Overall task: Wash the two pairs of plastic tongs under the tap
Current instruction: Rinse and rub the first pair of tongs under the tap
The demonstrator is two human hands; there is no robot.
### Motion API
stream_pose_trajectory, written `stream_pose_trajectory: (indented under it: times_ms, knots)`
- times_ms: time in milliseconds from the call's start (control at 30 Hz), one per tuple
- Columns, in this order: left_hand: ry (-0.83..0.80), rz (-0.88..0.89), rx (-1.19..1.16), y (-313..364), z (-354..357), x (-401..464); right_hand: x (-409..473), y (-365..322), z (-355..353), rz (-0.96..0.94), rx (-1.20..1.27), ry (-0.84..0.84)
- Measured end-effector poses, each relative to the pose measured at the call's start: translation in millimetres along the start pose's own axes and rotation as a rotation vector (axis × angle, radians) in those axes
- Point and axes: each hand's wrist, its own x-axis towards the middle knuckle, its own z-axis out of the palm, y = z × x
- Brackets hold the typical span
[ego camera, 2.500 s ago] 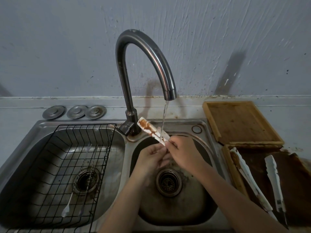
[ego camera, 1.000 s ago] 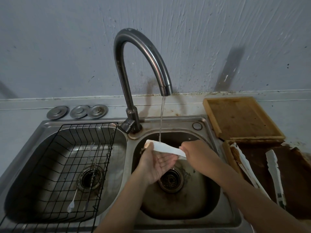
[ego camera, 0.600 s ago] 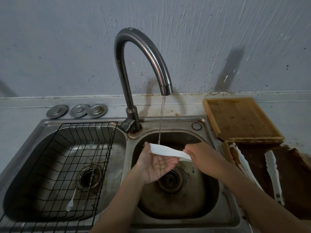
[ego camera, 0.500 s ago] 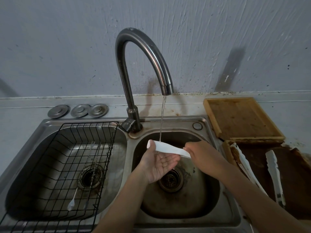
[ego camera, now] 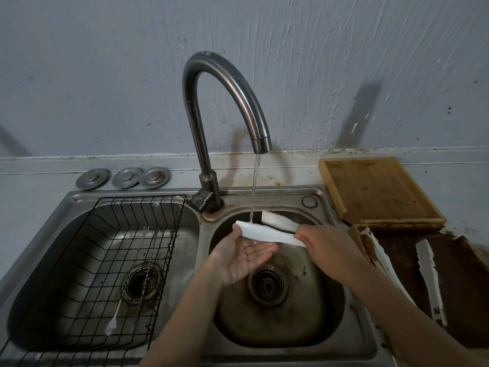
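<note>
White tongs (ego camera: 267, 232) lie crosswise under the tap (ego camera: 225, 83), right hand (ego camera: 325, 247) pinching their right end; left hand (ego camera: 243, 256) cupped open beneath, thumb touching the far tip.

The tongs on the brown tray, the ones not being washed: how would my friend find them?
Start at the tap, then look right, past the sink and below the wooden board. There, on the dark, messy tray, lie white tongs, arms spread apart. Unlike the pair under the water, no hand holds them and brown sauce stains them.
</note>
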Motion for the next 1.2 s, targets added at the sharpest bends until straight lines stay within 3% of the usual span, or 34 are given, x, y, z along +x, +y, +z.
stream_pose_trajectory:
  times_ms: [233,400,667,867,1200]
  knots:
    - [0.195,0.264,0.029,18,11,2,-6,2,-6,-0.105,-0.259,0.155]
    - [0.207,0.401,-0.118,9,31,12,-8,-1,-1,-0.048,-0.311,0.300]
    - [0.264,0.328,0.240,14,34,3,-15,14,6,0.011,-0.242,0.284]
    - [0.293,0.340,0.404,25,38,-12,-17,16,16,0.027,0.113,0.312]
    - [0.328,0.575,0.554,29,51,-21,-8,2,39,0.047,0.452,0.447]
